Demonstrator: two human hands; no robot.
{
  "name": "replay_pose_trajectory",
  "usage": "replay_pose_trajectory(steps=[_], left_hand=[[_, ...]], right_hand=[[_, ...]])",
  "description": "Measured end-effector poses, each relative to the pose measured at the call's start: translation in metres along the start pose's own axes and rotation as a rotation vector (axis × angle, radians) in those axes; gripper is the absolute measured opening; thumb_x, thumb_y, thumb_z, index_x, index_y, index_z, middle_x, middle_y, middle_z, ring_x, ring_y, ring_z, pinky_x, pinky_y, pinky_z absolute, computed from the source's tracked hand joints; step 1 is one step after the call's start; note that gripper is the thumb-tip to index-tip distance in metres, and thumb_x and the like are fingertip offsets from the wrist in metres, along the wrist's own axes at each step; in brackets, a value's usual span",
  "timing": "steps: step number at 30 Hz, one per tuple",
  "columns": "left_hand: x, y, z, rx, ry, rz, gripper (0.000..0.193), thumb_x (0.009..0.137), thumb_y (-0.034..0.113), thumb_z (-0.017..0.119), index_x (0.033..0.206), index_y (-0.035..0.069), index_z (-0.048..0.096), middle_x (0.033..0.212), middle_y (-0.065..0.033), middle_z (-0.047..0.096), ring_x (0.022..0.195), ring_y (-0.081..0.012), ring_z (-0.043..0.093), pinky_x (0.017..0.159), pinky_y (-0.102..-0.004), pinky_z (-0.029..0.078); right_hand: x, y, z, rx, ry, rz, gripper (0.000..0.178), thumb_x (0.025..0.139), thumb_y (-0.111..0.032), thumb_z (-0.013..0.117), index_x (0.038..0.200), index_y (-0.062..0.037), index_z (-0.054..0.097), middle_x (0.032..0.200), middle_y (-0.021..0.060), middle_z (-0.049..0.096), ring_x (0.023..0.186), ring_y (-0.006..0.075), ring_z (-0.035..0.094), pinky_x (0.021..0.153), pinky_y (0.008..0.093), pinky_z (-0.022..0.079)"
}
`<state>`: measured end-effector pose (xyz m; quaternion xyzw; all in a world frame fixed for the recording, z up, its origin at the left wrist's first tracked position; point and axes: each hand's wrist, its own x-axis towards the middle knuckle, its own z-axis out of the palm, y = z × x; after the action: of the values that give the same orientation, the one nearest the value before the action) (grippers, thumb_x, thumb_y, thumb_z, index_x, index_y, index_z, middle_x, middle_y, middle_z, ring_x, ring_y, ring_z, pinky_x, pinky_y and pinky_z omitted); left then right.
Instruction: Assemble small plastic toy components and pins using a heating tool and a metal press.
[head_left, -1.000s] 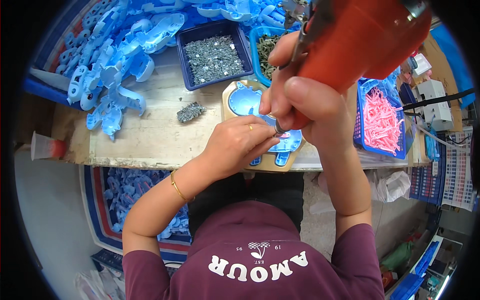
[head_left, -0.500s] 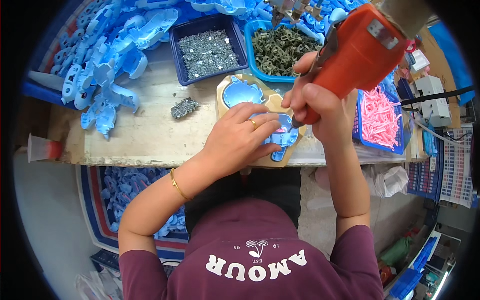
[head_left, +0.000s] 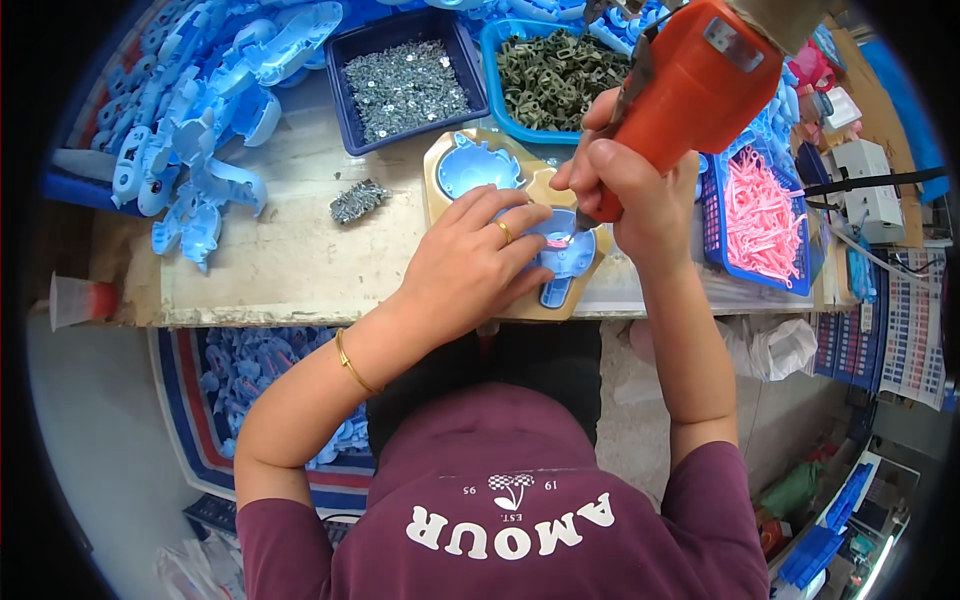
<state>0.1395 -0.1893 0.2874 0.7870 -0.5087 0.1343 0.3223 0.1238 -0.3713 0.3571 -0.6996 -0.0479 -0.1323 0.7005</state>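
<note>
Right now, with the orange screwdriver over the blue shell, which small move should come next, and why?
Probably press the orange power screwdriver straight down and drive the screw. Its tip already meets the blue shell seated in the tan jig, the left hand presses the shell flat, and the right hand grips the tool.

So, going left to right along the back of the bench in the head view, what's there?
Heap of light blue plastic shells → dark blue tray of small metal screws → blue tub of dark green parts → orange power screwdriver → blue basket of pink pieces.
</note>
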Motion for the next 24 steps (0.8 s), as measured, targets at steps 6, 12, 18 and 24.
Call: replay_pose_trajectory(steps=[6,12,18,24], left_hand=[[0.002,0.001,0.002,0.034,0.013,0.007,0.023,0.078,0.022,0.078,0.09,0.005,0.07,0.119,-0.0057,0.066,0.116,-0.026,0.06,0.103,-0.0416,0.047],[0.002,0.0,0.001,0.026,-0.026,-0.001,0.024,0.078,0.02,0.082,0.096,0.007,0.072,0.124,-0.0056,0.067,0.117,-0.0284,0.06,0.096,-0.0432,0.051],[-0.001,0.005,-0.006,0.044,-0.004,0.024,0.024,0.081,0.023,0.078,0.097,0.007,0.071,0.125,-0.0074,0.065,0.119,-0.028,0.059,0.106,-0.0444,0.046],[-0.028,0.008,-0.025,0.03,0.001,-0.08,0.033,0.085,0.021,0.077,0.115,0.01,0.07,0.131,-0.0085,0.063,0.124,-0.0306,0.057,0.107,-0.0477,0.046]], right_hand=[[-0.005,0.006,0.006,-0.018,0.055,-0.083,0.022,0.088,-0.012,0.062,0.104,0.0029,0.057,0.066,0.0072,0.062,0.054,0.0105,0.058,0.056,0.0269,0.053],[-0.006,0.006,0.006,-0.002,0.059,-0.041,0.024,0.09,-0.014,0.065,0.107,0.0018,0.06,0.068,0.0065,0.065,0.057,0.0097,0.062,0.051,0.0218,0.045],[0.005,-0.022,0.011,-0.067,-0.093,-0.122,0.034,0.096,-0.018,0.067,0.123,0.002,0.059,0.083,0.0046,0.069,0.073,0.01,0.066,0.065,0.0226,0.052],[0.036,-0.095,0.016,-0.402,-0.039,-0.57,0.031,0.102,-0.014,0.054,0.125,0.0056,0.059,0.101,0.0157,0.069,0.093,0.0202,0.067,0.082,0.0324,0.055]])
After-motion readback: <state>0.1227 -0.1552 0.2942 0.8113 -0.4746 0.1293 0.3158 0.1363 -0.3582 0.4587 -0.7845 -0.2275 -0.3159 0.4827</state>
